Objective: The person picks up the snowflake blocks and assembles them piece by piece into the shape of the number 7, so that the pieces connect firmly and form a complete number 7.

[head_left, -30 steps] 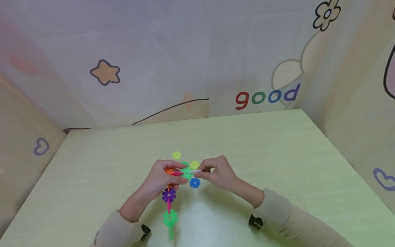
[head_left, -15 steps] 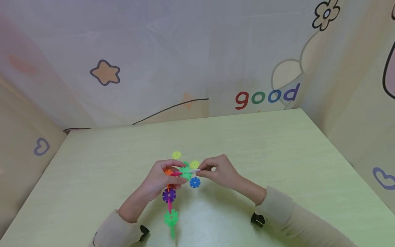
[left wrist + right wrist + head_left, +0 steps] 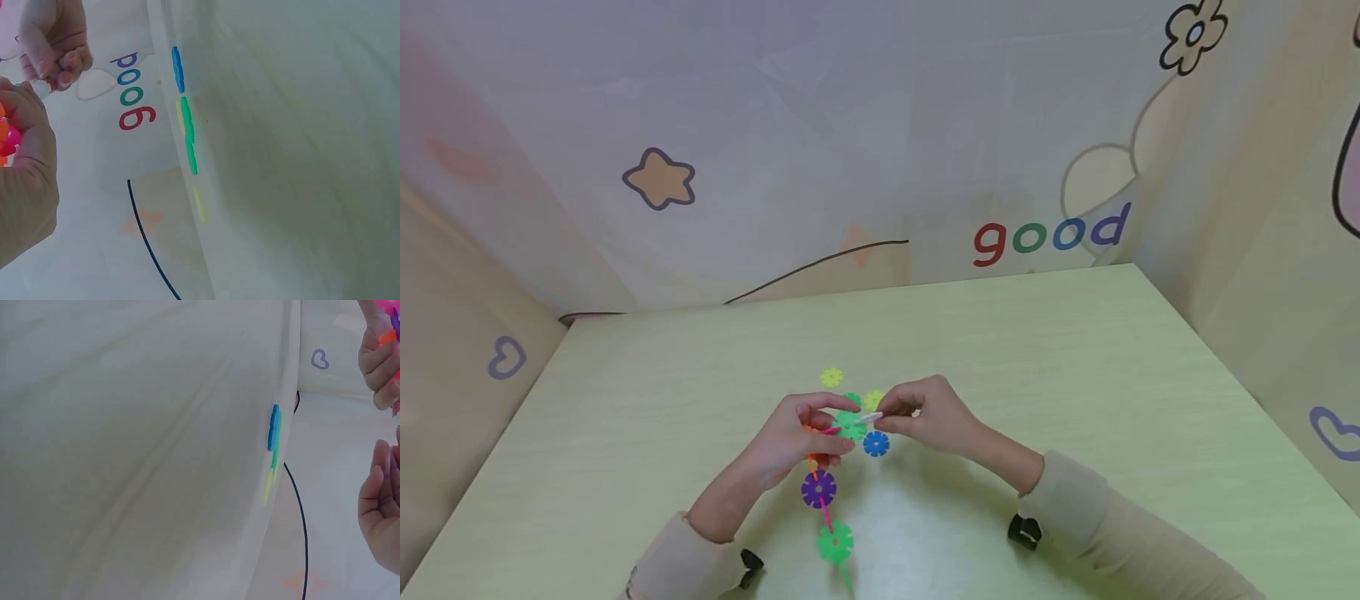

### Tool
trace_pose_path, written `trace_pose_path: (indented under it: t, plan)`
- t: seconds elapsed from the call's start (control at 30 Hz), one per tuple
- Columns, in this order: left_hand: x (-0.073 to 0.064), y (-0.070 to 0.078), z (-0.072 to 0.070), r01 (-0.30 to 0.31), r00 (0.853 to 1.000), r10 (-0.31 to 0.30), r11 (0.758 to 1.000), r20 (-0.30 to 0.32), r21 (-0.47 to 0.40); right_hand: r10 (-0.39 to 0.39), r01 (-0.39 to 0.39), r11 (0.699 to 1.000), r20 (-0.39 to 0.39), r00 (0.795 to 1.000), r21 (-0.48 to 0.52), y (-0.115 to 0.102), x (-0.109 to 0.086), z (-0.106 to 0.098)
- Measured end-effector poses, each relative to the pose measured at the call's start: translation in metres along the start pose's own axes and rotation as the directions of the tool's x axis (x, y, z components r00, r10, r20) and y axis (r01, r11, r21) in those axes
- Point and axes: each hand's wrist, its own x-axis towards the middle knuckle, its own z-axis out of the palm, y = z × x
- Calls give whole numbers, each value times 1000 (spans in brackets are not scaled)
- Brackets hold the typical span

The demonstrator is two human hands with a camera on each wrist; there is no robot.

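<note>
Head view: multicoloured notched-disc chain (image 3: 818, 489)

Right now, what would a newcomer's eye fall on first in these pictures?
Probably the bright chain of notched discs trailing from the left hand, its purple disc vivid against the pale table. Next, the small white piece pinched by the right hand, between the two hands. Then the multicoloured word "good" on the backdrop, above the table's far edge, right of centre.
</note>
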Motion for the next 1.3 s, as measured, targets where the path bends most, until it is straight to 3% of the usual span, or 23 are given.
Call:
trace_pose_path:
  t: [0.2,0.4,0.6,1.07,1.3]
  plan:
    - [-4,1,-10,9,1000,-9,1000,-29,-12,118,-117,993,86,989,-12,8,4,-4]
    - [-3,-2,-18,-11,998,9,999,-68,-40,242,-236,970,206,948,-53,19,10,-1]
    - [-3,-3,-21,-31,994,23,996,-105,-80,303,-293,953,216,928,-74,32,14,9]
    - [-4,-5,-21,-31,994,20,995,-111,-99,319,-287,940,178,931,-183,31,18,19]
    - [-3,-6,-18,-30,995,19,993,-96,-112,334,-278,916,164,928,-291,27,18,24]
